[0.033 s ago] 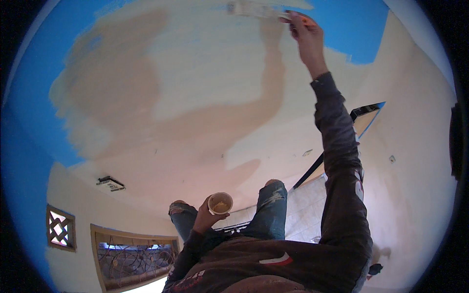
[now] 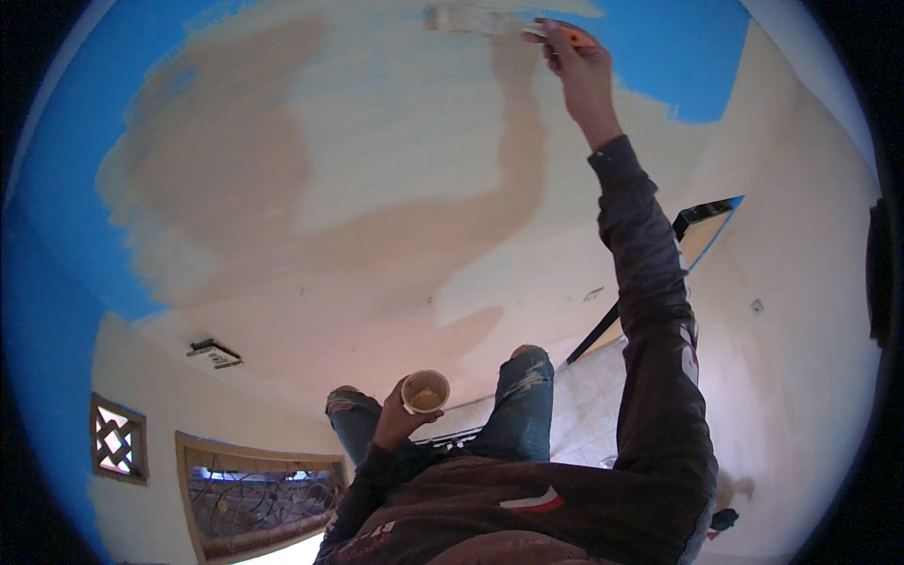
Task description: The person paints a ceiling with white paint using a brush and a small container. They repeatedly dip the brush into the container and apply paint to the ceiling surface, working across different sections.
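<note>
High up, my right hand [image 2: 586, 80] is closed round the orange-and-dark handle of a wide paintbrush [image 2: 476, 19]. Its pale bristle end, blurred by motion, points left and lies at the wall [image 2: 395, 122], where cream paint covers most of the blue. Low in the middle, the fingers of my left hand [image 2: 400, 426] wrap round a small white cup [image 2: 425, 392] held near my lap. Some beige paint shows inside the cup. My arm and head cast a shadow on the painted wall.
Bare blue wall [image 2: 669, 56] remains at the upper right and along the left. A dark-framed opening [image 2: 706, 215] is beyond my right arm. Lower left are a wall box [image 2: 215, 354], a lattice vent [image 2: 118, 440] and a grilled window [image 2: 254, 504]. Pale tiles [image 2: 589, 405] lie below.
My right hand and the paintbrush have shifted a little to the left along the wall. My left hand and the cup stay where they were.
</note>
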`<state>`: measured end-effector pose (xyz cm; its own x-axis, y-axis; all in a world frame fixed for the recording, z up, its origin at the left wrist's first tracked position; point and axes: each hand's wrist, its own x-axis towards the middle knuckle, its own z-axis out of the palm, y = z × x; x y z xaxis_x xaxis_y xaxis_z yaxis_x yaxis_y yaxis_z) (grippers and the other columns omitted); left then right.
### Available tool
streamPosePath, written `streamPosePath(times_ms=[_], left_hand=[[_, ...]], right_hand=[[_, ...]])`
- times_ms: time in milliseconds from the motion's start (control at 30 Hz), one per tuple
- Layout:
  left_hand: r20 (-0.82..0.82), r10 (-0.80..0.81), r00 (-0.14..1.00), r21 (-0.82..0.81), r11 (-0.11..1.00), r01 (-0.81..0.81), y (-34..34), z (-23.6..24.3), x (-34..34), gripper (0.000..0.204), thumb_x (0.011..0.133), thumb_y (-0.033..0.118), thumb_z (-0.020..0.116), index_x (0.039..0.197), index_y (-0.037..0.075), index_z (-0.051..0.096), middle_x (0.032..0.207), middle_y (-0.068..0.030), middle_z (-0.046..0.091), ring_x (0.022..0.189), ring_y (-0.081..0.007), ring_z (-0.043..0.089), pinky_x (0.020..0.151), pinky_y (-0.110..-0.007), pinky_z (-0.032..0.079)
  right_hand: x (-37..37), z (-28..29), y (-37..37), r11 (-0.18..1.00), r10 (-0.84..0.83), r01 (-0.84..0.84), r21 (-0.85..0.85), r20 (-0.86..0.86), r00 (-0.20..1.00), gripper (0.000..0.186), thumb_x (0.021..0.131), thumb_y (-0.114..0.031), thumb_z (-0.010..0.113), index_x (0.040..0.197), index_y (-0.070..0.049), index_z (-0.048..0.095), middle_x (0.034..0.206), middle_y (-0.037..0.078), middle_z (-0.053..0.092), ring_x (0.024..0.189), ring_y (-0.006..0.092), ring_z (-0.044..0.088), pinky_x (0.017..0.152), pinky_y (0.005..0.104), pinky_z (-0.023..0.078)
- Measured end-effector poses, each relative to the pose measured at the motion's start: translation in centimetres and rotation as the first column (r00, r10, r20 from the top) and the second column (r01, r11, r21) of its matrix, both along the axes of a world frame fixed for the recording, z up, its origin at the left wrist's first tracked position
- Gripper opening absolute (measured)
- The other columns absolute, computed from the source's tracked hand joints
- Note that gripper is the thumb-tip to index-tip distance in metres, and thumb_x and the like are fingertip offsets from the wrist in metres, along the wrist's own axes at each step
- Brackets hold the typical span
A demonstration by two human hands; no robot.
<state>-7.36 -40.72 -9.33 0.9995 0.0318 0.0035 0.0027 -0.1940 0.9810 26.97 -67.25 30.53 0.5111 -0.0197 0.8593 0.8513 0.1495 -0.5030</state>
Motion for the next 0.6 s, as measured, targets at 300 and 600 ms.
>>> streamPosePath(times_ms=[300,600], left_hand=[[0.069,0.074,0.995,0.037,0.996,-0.077,0.9,-0.4,-1.0,0.08,0.064,0.019,0.094,0.131,0.002,0.054,0.121,-0.0116,0.067,0.115,-0.0228,0.064,0.098,-0.037,0.052],[0.021,0.051,0.998,0.045,0.998,-0.052,0.9,-1.0,-0.5,0.081,0.064,0.019,0.094,0.131,0.002,0.053,0.122,-0.0122,0.067,0.117,-0.0233,0.063,0.099,-0.037,0.052]], right_hand=[[3.2,0.2,-1.5,0.997,-0.077,0.078,0.011,-0.043,0.996,0.031,0.096,-0.029,0.069,0.113,-0.004,0.072,0.093,0.002,0.072,0.073,0.0033,0.05,0.06,0.019,0.04],[6.3,-0.3,-15.9,0.943,-0.33,0.333,0.013,-0.089,0.94,0.029,0.097,-0.029,0.068,0.115,-0.006,0.072,0.101,0.003,0.074,0.074,0.0033,0.05,0.061,0.0201,0.041]])
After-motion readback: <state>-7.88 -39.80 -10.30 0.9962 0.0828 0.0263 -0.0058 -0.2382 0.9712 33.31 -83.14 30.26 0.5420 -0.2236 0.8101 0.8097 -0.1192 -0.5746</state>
